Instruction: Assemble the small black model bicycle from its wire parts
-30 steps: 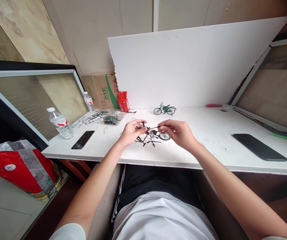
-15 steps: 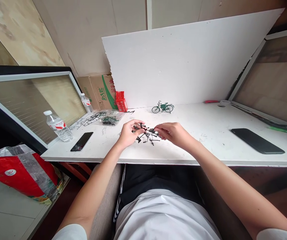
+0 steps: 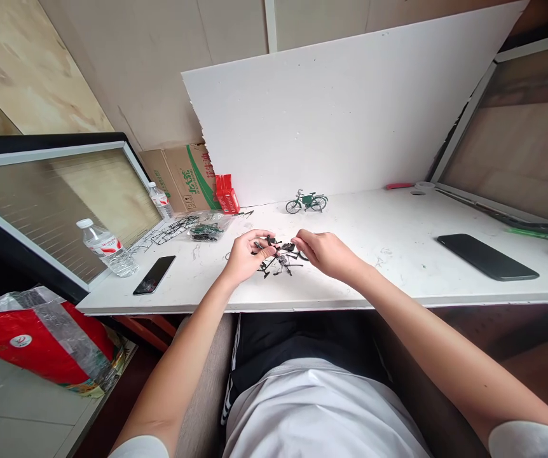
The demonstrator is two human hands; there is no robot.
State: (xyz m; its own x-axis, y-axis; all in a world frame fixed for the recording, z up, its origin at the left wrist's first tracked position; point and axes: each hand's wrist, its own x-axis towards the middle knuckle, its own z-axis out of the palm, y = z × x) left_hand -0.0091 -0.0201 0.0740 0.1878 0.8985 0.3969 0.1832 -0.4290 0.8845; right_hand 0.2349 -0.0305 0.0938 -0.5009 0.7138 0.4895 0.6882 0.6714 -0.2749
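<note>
Above the table's middle, my left hand is closed on a dark model bicycle part, held between thumb and fingers. My right hand is pinched at the right end of the dark pieces; whatever its fingertips hold is too small to make out. Below both hands lie several loose black model parts, partly covered by the fingers. A small dark green model bicycle stands upright farther back, apart from my hands.
On the white table, a phone and two water bottles are at the left. Black part frames and a clear bag of green parts lie behind. A black slab-shaped object lies at the right.
My right hand has turned a little, its fingers now more curled in and raised at the pieces. My left hand keeps its hold. The view has shifted slightly.
</note>
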